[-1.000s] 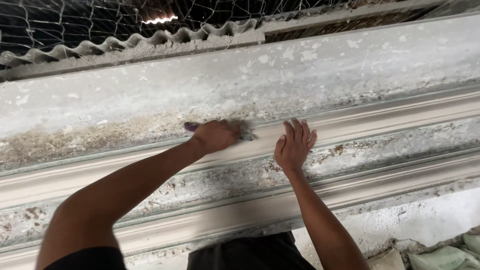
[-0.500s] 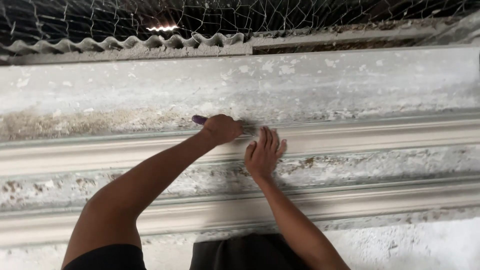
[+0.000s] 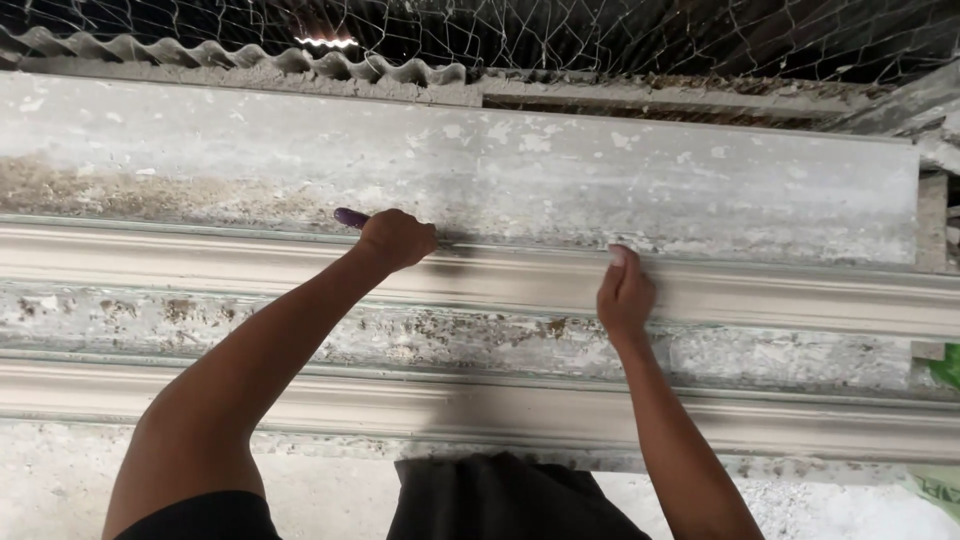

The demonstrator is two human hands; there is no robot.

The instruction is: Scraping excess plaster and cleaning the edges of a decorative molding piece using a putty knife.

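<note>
While the left hand (image 3: 396, 238) still grips the purple-handled tool (image 3: 351, 217), the loosely curled, empty right hand (image 3: 626, 296) has slid rightward along the moulding (image 3: 800, 290).

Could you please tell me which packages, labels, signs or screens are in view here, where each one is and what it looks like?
Green bag or wrapper: right edge, beside the upper moulding, only a bright green corner showing.
Pale green bag: bottom right corner on the ground, whitish-green with dark print, mostly cut off.
No signs or screens show.
</note>
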